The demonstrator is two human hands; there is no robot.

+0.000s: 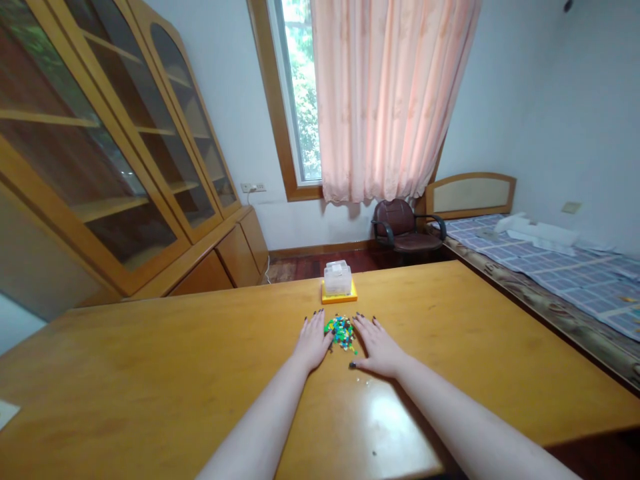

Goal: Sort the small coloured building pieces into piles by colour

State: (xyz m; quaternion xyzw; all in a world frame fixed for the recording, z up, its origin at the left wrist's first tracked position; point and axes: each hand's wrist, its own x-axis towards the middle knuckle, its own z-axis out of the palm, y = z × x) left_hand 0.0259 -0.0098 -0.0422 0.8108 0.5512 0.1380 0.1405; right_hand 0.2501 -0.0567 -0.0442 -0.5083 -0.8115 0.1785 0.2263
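A small heap of tiny multicoloured pieces [342, 331], green, blue, yellow, white and dark, lies on the wooden table [200, 360]. Along the heap's left side my left hand [314, 340] rests flat with fingers stretched forward, its thumb at the pieces. My right hand [379, 348] lies palm down on the other side, fingers spread and fingertips close to the heap's right edge. Neither hand holds anything. Just beyond the heap, a clear plastic box [338, 277] stands on a flat yellow-orange box [340, 299]. A few small pale bits lie nearer me, below my right thumb.
A glass-door cabinet [150, 133] stands along the left wall. Behind the table are an office chair [407, 227] and a pink curtain [390, 100]. To the right is a bed [550, 267] with white things on it. A white sheet [7, 413] lies at the table's left edge.
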